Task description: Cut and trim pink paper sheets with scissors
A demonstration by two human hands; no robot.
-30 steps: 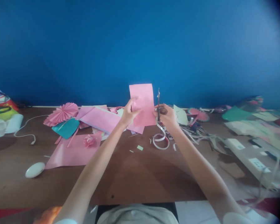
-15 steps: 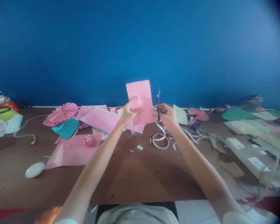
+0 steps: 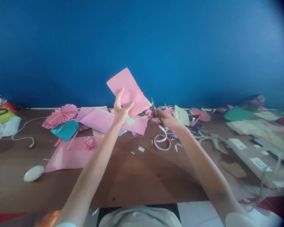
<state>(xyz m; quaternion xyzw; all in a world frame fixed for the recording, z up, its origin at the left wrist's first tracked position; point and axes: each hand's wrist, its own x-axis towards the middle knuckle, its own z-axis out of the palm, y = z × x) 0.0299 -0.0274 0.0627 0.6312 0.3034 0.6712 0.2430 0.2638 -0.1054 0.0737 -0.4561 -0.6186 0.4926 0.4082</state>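
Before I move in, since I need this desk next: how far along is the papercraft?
The pleated pink fan and pink paper flower look finished. The left hand holds a straight-edged pink sheet, the right hand scissors. Cutting that sheet to shape is probably left.

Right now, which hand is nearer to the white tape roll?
The right hand. Holding scissors, it appears just above the white tape roll in the picture; the left hand, holding pink paper, is farther up and left.
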